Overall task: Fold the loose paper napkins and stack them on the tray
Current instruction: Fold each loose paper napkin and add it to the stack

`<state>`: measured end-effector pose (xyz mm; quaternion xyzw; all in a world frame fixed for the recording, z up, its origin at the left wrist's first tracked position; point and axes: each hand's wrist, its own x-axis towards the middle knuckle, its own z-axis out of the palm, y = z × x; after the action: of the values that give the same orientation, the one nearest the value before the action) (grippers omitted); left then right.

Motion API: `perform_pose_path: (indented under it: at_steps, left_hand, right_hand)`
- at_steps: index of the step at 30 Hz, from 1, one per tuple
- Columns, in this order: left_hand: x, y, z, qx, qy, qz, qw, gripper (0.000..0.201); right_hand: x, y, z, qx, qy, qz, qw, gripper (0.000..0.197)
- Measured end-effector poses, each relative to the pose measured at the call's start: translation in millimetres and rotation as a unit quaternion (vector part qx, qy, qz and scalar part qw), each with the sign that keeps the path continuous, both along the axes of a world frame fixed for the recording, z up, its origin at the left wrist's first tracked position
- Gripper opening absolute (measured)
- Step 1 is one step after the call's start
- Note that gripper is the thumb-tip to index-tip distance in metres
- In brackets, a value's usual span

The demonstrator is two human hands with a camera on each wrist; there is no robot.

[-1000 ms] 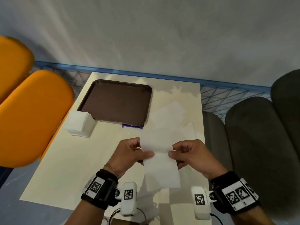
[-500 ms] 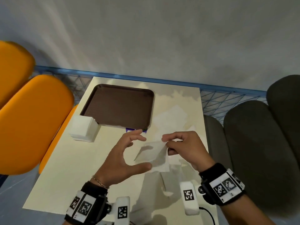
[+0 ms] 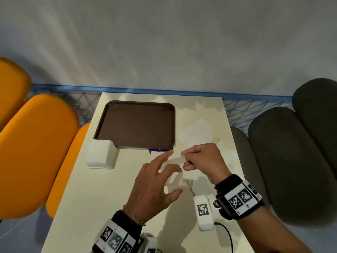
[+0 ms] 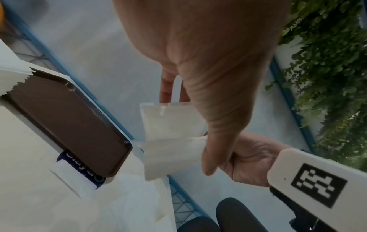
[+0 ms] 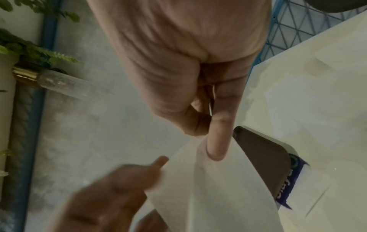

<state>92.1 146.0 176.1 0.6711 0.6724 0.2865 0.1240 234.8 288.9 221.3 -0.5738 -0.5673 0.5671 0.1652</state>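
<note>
The right hand [image 3: 202,162] pinches a white paper napkin [image 3: 173,159] by its upper edge, held above the counter [image 3: 102,194] just in front of the brown tray [image 3: 136,125] (bare inside). The left hand [image 3: 155,187] is spread, fingers touching the napkin.

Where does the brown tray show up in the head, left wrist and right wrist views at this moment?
Head: brown tray lies at centre, on the table's far left part, beyond both hands.
Left wrist: brown tray fills the left middle, seen tilted, left of the held napkin.
Right wrist: only a corner of the brown tray shows at right, beside the napkin.
Shared landmark: the purple label at the tray's near corner, visible in all three.
</note>
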Motion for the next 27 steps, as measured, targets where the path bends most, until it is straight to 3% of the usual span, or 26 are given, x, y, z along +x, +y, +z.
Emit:
perform_pose_path:
  at_steps: [5,9,12,15,17,22,27]
  left_hand:
    - [-18.8,-0.5,-11.5,-0.013,-0.022,0.02,0.999,0.06]
    - [-27.8,2.2,-25.5,0.063,-0.04,0.061,0.995,0.025]
    - [-41.0,2.0,-19.2,0.078,-0.136,0.082,0.984,0.012]
    - [-55.8,1.3,-10.9,0.023,-0.242,0.104,0.964,0.004]
    - [-64.9,0.8,-5.3,-0.015,-0.301,0.121,0.946,0.009]
    - [-75.8,-4.7,17.9,-0.053,-0.45,0.115,0.884,0.014]
    - [-73.5,-8.9,29.2,-0.043,-0.503,0.118,0.855,0.018]
  right_hand:
    - [-17.6,-9.5,-0.7,-0.019,0.015,-0.025,0.999,0.022]
    - [-23.8,-14.2,-1.7,-0.03,0.02,-0.028,0.999,0.02]
    - [-22.5,-15.2,0.5,-0.039,0.015,-0.001,0.999,0.019]
    - [-19.4,-17.3,6.8,-0.009,0.024,0.039,0.999,0.017]
    - [-14.8,-18.4,13.0,0.082,0.017,0.081,0.993,0.015]
    - [-10.8,-28.6,29.5,0.202,0.049,0.218,0.954,0.025]
    - [-17.7,-32.0,24.7,0.224,0.068,0.18,0.955,0.011]
